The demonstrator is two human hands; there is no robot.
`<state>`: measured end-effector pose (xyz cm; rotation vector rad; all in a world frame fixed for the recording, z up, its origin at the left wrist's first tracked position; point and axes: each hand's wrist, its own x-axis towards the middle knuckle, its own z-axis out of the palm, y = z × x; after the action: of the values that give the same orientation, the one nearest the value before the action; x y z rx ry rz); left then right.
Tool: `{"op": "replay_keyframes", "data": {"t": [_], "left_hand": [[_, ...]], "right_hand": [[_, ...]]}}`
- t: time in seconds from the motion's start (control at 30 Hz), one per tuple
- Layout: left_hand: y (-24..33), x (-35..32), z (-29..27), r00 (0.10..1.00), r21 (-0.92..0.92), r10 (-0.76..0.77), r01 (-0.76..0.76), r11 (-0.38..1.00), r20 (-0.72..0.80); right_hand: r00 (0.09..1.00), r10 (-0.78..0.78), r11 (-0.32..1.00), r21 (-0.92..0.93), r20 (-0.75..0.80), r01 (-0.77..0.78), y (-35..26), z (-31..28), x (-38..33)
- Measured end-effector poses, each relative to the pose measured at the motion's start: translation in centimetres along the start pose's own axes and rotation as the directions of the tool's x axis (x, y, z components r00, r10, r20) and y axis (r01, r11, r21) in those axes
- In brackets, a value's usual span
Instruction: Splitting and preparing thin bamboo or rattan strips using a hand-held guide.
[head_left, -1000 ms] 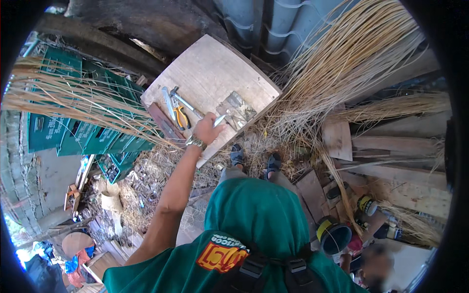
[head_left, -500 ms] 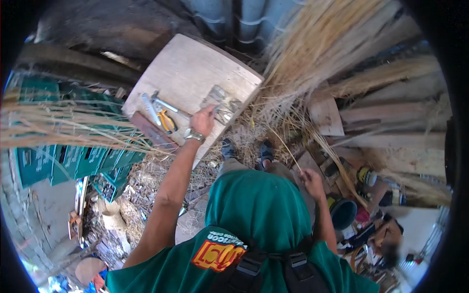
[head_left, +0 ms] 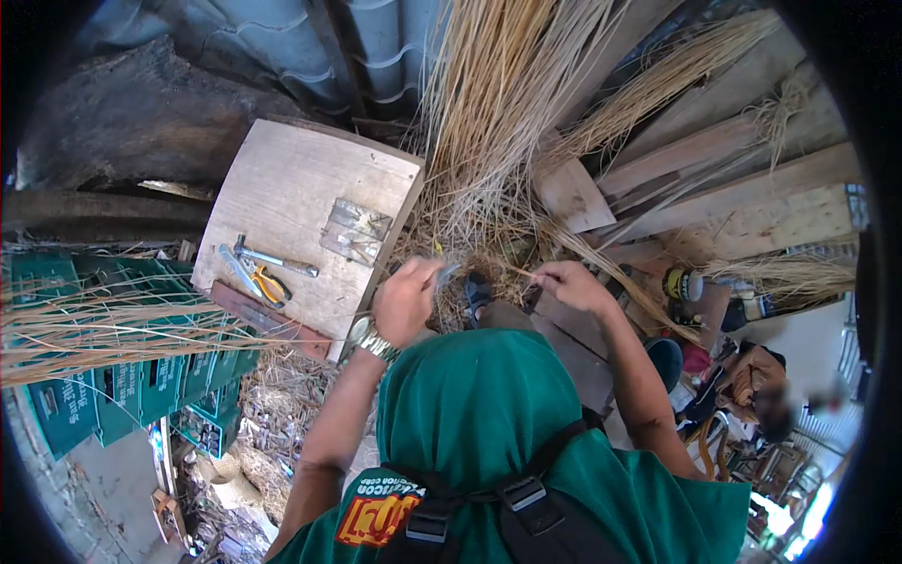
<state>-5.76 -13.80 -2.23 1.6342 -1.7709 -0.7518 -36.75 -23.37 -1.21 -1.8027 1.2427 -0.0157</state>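
- I see the straw bundle [head_left: 498, 122] fanning toward twelve o'clock.
- Wooden board [head_left: 301, 202] at ten o'clock carries pliers [head_left: 268, 282].
- My left hand [head_left: 406, 299], wrist bent, fingers clenched on a small blade [head_left: 447, 274].
- My right hand [head_left: 575, 285] pinches one straw stalk [head_left: 521, 273].

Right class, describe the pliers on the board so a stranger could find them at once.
Find the pale wooden board left of the dry straw. Near its lower left edge lie several metal tools; the pliers are the only one with yellow handles.
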Motion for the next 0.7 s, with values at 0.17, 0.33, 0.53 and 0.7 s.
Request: {"op": "replay_keyframes", "data": {"t": [0.17, 0.33, 0.53, 0.7], "left_hand": [[3.9, 6.0, -0.2, 0.969, -0.311, 0.099, -0.024, 0.950, 0.227], [5.4, 6.4, -4.8, 0.905, -0.730, -0.014, 0.351, 0.587, 0.424], [-2.8, 5.7, -23.2, 0.803, -0.796, -0.121, -0.595, -0.115, -0.583], [4.9, 4.5, -26.5, 0.642, -0.647, 0.089, -0.751, -0.131, -0.762]], "right_hand": [[0.938, -0.172, 0.977, 0.176, 0.302, 0.122, -7.1, -5.8, 0.5], [0.946, -0.300, 0.954, 0.066, 0.124, 0.294, -4.4, -14.9, -1.1], [0.301, -0.436, 0.899, -0.398, -0.848, 0.182, 6.0, -30.8, -2.2], [-0.181, -0.168, 0.977, -0.188, -0.969, 0.096, 5.1, -41.0, -1.0]]}}
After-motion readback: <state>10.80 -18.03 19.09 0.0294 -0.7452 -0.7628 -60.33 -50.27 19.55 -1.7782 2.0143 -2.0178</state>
